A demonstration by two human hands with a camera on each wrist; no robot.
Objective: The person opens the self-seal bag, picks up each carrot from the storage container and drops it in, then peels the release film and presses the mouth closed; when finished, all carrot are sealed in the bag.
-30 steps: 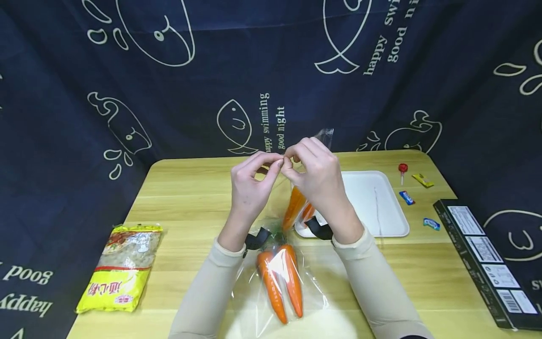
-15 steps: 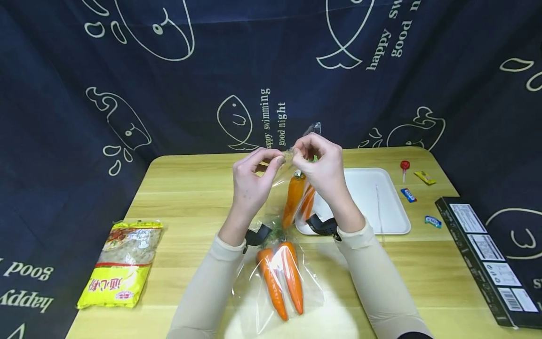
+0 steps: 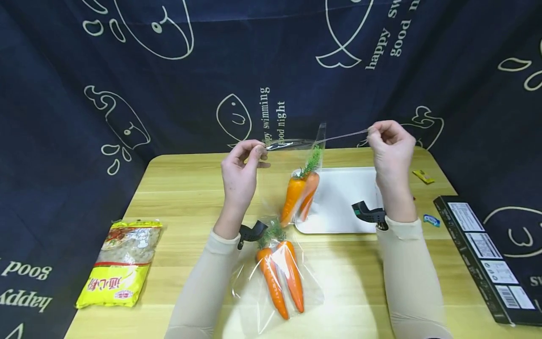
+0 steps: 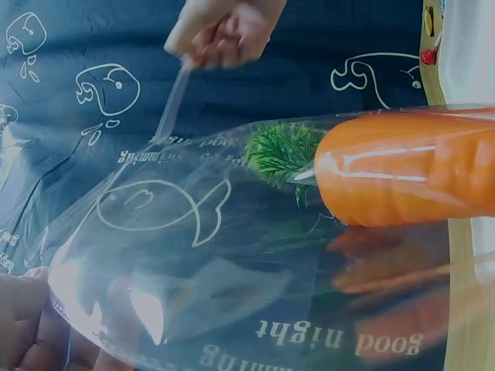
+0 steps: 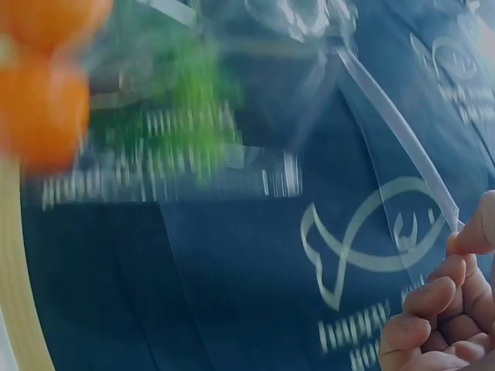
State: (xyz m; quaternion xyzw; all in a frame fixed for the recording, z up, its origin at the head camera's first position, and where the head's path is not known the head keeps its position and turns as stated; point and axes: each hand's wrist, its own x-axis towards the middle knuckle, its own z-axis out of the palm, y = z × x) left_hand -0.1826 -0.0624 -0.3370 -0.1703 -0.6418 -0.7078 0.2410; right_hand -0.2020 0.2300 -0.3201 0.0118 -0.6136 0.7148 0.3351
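Note:
My left hand (image 3: 240, 172) pinches the mouth edge of a clear plastic bag (image 3: 292, 144) held up above the table. Inside this bag hang orange carrots (image 3: 294, 195) with green leafy tops. My right hand (image 3: 391, 150), off to the right, pinches the end of a narrow clear strip (image 3: 347, 135) between thumb and forefinger. From there the strip (image 4: 172, 108) stretches taut to the bag's upper edge in the left wrist view. Nearer my body, a second clear bag (image 3: 312, 292) with two carrots (image 3: 292, 278) lies on the table.
Behind the raised bag is a white tray (image 3: 343, 202), partly covered by the right hand and wrist. A yellow pasta bag (image 3: 120, 268) lies at left. At right are a yellow candy (image 3: 423, 177), a blue-green candy (image 3: 431, 220) and a long black box (image 3: 487, 263).
My hands were together at the bag's mouth. The right hand has moved well to the right, drawing the strip out; the left hand has shifted slightly left, still gripping the bag.

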